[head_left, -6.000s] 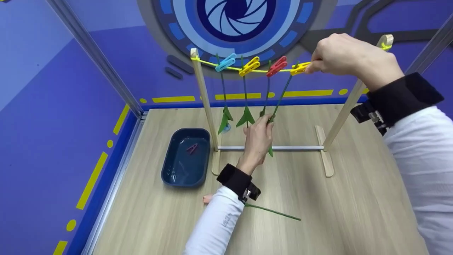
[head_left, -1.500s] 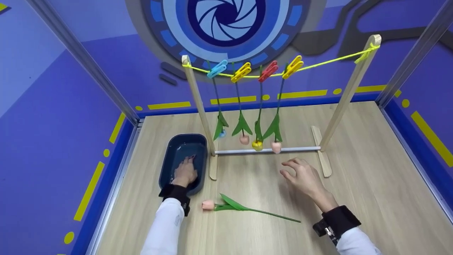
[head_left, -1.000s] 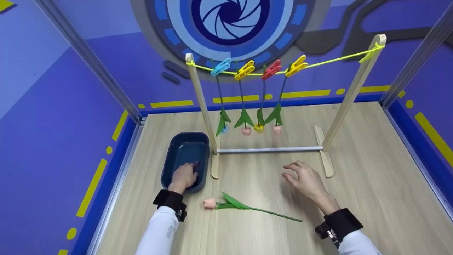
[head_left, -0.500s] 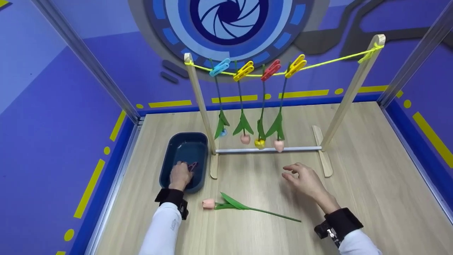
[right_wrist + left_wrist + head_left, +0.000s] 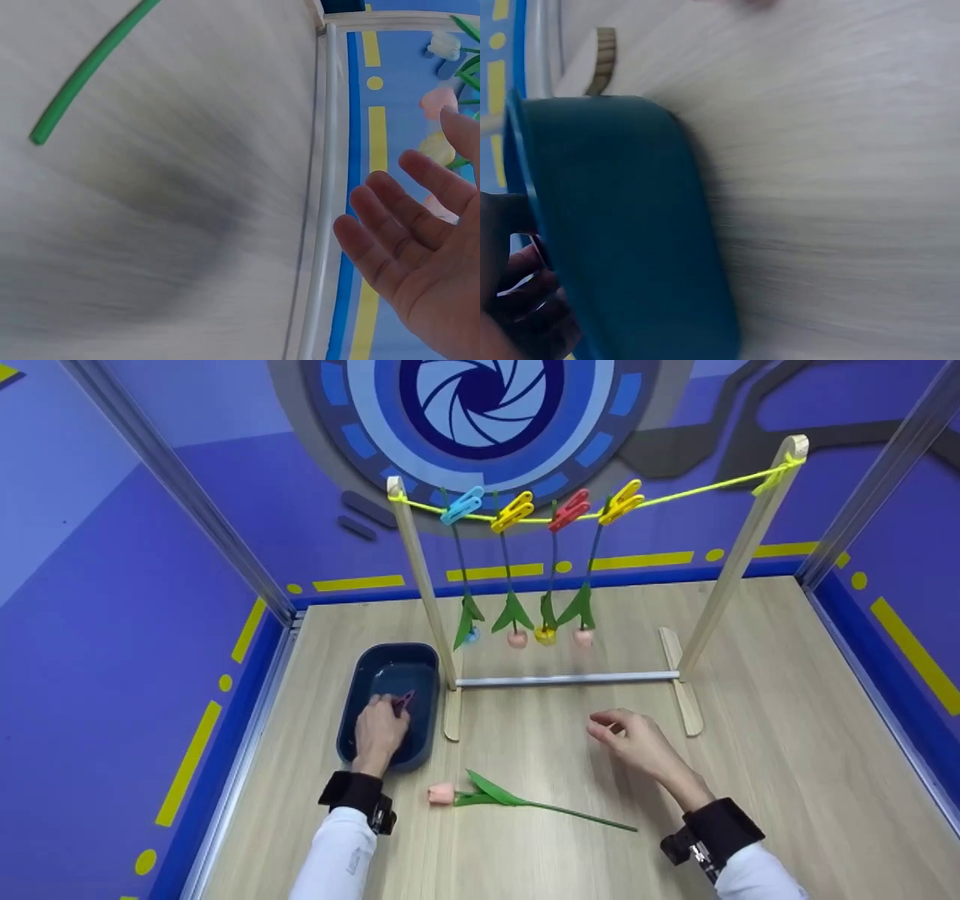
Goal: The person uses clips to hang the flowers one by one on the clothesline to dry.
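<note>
My left hand [image 5: 380,730] reaches over the dark blue tub [image 5: 426,750] and pinches a purple clothespin [image 5: 405,702] between thumb and fingers. In the left wrist view, the tub's wall hides part of that hand, and only a sliver of the clothespin shows. My right hand [image 5: 637,744] hovers above the table with nothing in it; the right wrist view shows its fingers [image 5: 394,225] loosely spread. A pink tulip [image 5: 442,793] with green leaves and a long stem lies on the table between the two hands.
A wooden rack [image 5: 731,562] carries a yellow cord [image 5: 697,493]. Blue, yellow, red and yellow clothespins [image 5: 568,510] hold several tulips upside down on it. A metal bar [image 5: 570,679] joins the rack's feet. Blue panels enclose the table.
Both hands left the rack after the last tulip was clipped. My left hand went into the tub and took hold of the purple clothespin; my right hand came down over the table.
</note>
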`<move>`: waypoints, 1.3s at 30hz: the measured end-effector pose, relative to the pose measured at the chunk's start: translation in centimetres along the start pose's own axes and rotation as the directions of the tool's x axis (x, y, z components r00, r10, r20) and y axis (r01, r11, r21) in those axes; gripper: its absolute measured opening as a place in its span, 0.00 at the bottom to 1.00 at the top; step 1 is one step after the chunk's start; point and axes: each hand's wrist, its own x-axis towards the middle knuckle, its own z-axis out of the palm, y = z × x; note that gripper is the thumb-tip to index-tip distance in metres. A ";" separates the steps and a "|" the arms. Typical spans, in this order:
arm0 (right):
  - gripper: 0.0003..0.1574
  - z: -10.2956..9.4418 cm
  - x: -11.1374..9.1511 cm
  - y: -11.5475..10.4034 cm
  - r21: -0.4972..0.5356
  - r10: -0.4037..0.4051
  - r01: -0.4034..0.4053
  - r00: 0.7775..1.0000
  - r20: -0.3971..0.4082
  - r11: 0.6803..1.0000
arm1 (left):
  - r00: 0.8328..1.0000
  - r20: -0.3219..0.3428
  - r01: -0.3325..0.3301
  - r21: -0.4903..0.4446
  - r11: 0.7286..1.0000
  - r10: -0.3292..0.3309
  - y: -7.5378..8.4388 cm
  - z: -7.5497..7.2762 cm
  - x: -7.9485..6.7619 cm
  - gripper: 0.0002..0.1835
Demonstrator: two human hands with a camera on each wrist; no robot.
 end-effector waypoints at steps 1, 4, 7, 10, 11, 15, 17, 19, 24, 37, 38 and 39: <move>0.26 0.0 0.1 -0.2 0.011 0.004 -0.004 1.000 0.007 1.000 | 1.000 -0.023 -0.017 -0.019 1.000 0.017 0.4 -0.3 -0.1 0.14; 0.27 0.0 0.5 -0.9 0.047 0.013 -0.014 1.000 0.023 0.999 | 0.993 -0.071 -0.096 -0.053 0.994 0.092 1.9 -0.9 -0.4 0.15; 0.27 0.0 0.9 -1.5 0.085 0.031 -0.034 0.999 0.036 0.996 | 0.979 -0.098 -0.185 -0.071 0.980 0.178 3.6 -1.3 -0.8 0.14; 0.30 -0.1 1.2 -2.3 0.114 0.054 -0.059 0.998 0.043 0.992 | 0.954 -0.111 -0.286 -0.074 0.955 0.277 5.2 -1.5 -1.4 0.13; 0.30 -0.2 1.4 -2.5 0.135 0.069 -0.074 0.997 0.047 0.988 | 0.945 -0.111 -0.316 -0.072 0.946 0.307 5.8 -1.6 -1.5 0.13; 0.33 -0.4 1.9 -3.2 0.239 0.120 -0.136 0.990 0.078 0.962 | 0.901 -0.124 -0.425 -0.057 0.903 0.416 7.5 -1.8 -2.1 0.12; 0.33 -0.5 2.1 -3.4 0.290 0.141 -0.161 0.986 0.092 0.943 | 0.879 -0.132 -0.468 -0.048 0.883 0.458 8.2 -1.8 -2.4 0.12; 0.34 -0.5 2.3 -3.7 0.329 0.160 -0.186 0.982 0.104 0.926 | 0.859 -0.136 -0.501 -0.037 0.864 0.493 8.9 -1.7 -2.7 0.11; 0.36 -0.3 2.5 -4.1 0.399 0.168 -0.207 0.977 0.133 0.893 | 0.830 -0.102 -0.554 -0.036 0.831 0.549 11.0 -1.6 -3.4 0.10; 0.31 0.5 2.7 -5.3 0.479 0.104 -0.195 0.972 0.210 0.856 | 0.719 -0.004 -0.694 0.005 0.719 0.695 15.2 -0.4 -4.8 0.12; 0.30 0.5 2.7 -5.3 0.481 0.098 -0.196 0.970 0.222 0.855 | 0.710 0.001 -0.704 0.008 0.710 0.704 15.4 -0.4 -4.8 0.12; 0.29 0.6 2.8 -5.2 0.482 0.094 -0.198 0.969 0.230 0.854 | 0.702 0.008 -0.712 0.009 0.702 0.712 15.6 -0.3 -4.9 0.12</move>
